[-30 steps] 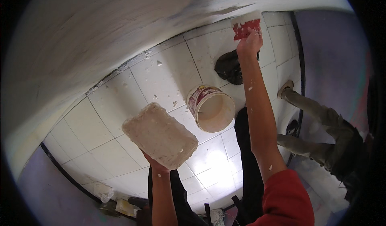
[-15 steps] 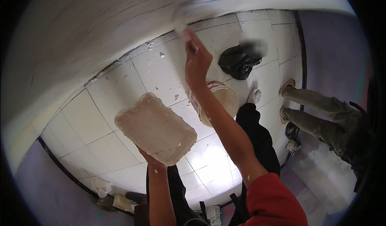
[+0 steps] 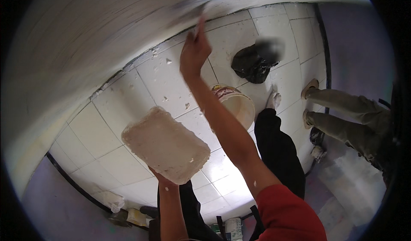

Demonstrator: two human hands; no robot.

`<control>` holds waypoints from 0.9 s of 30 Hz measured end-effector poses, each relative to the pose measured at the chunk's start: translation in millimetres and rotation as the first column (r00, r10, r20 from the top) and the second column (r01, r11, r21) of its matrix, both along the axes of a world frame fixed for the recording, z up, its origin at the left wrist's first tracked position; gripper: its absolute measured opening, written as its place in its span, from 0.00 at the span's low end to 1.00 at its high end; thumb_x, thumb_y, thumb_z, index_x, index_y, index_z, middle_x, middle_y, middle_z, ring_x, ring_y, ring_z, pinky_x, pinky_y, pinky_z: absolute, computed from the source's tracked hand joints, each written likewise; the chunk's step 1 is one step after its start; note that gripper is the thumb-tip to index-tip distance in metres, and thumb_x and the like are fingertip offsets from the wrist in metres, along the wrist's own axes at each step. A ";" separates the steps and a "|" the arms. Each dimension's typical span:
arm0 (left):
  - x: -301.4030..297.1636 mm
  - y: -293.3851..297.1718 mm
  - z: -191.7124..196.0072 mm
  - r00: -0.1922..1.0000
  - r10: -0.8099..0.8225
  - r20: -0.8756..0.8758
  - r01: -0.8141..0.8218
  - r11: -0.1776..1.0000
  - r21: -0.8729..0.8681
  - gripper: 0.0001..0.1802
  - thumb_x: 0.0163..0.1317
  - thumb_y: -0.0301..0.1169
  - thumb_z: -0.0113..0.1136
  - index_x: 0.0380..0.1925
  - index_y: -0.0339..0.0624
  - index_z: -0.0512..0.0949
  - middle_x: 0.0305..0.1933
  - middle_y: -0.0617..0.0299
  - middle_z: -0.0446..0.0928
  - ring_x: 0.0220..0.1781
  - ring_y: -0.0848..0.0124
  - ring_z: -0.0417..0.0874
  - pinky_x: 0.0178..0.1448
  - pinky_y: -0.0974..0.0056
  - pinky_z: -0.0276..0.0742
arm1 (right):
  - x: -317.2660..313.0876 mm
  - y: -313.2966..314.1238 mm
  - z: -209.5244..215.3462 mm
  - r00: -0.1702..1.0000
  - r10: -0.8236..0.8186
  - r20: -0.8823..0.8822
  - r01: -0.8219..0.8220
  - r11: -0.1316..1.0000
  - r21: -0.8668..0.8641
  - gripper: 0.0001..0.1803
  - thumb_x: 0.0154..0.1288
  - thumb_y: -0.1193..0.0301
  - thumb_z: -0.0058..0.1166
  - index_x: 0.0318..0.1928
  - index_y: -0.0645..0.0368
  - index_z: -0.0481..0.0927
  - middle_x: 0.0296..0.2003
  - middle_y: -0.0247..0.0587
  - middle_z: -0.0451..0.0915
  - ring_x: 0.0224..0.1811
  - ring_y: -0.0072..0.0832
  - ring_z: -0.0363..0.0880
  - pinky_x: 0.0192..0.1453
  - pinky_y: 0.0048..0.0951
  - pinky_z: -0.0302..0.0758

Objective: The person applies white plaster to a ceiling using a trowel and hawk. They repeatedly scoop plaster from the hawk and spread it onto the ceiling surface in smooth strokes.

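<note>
My left hand (image 3: 164,179) is mostly hidden under a rectangular plaster hawk (image 3: 165,144), closed on it from below. A pale, rough-edged layer of putty coats the hawk's top. My right hand (image 3: 196,54) reaches up to the white wall (image 3: 111,31), closed round the handle of a putty knife (image 3: 201,20). The blade is smeared by motion near the wall, so I cannot tell whether it touches. Below my right forearm stands a round whitish bucket (image 3: 239,104), partly covered by the arm.
A black plastic bag (image 3: 248,65) lies on the tiled floor (image 3: 115,164) beyond the bucket. White crumbs are scattered along the wall's foot. Another person's legs (image 3: 342,99) stand at the right. A yellowish container (image 3: 137,216) and clear plastic (image 3: 113,200) lie at the lower left.
My right hand has moved left and slightly up along the wall with the putty knife. The hawk in my left hand sits slightly lower in view.
</note>
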State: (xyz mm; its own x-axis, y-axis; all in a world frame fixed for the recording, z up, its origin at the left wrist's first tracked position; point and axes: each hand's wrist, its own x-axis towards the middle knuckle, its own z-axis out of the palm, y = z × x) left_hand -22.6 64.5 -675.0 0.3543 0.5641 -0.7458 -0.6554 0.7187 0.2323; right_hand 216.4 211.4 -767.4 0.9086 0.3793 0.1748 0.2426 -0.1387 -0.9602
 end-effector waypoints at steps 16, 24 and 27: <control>-14.8 -13.4 3.3 1.000 0.022 -0.013 -0.022 1.000 0.015 0.35 0.67 0.58 0.38 0.66 0.47 0.57 0.64 0.54 0.64 0.62 0.55 0.69 0.62 0.48 0.71 | 62.1 -5.7 -27.4 0.872 -0.004 -0.489 0.270 0.838 0.474 0.22 0.61 0.85 0.46 0.58 0.65 0.71 0.48 0.43 0.77 0.45 0.29 0.78 0.49 0.29 0.78; -29.5 -8.4 7.8 0.998 0.052 0.044 -0.053 0.998 0.028 0.36 0.66 0.60 0.36 0.65 0.47 0.57 0.64 0.54 0.65 0.62 0.54 0.69 0.63 0.46 0.69 | -63.4 -34.8 -5.4 0.926 0.339 -0.166 -0.366 0.915 -0.171 0.21 0.64 0.79 0.50 0.58 0.66 0.72 0.51 0.40 0.77 0.47 0.22 0.77 0.46 0.20 0.72; -35.5 -10.8 14.5 0.999 0.039 0.013 -0.040 0.997 0.070 0.36 0.66 0.60 0.36 0.65 0.47 0.58 0.64 0.54 0.65 0.62 0.54 0.69 0.63 0.45 0.68 | -88.0 -74.0 49.8 0.592 0.496 -0.635 -0.248 0.862 0.442 0.21 0.63 0.77 0.51 0.57 0.68 0.72 0.45 0.44 0.78 0.44 0.26 0.78 0.48 0.26 0.76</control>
State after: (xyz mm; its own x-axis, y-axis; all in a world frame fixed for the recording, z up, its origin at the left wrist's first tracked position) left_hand -58.0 53.7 -660.6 0.3391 0.6287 -0.6999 -0.6860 0.6743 0.2733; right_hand 128.3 137.4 -717.7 0.5780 0.7593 -0.2990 -0.5584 0.1008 -0.8234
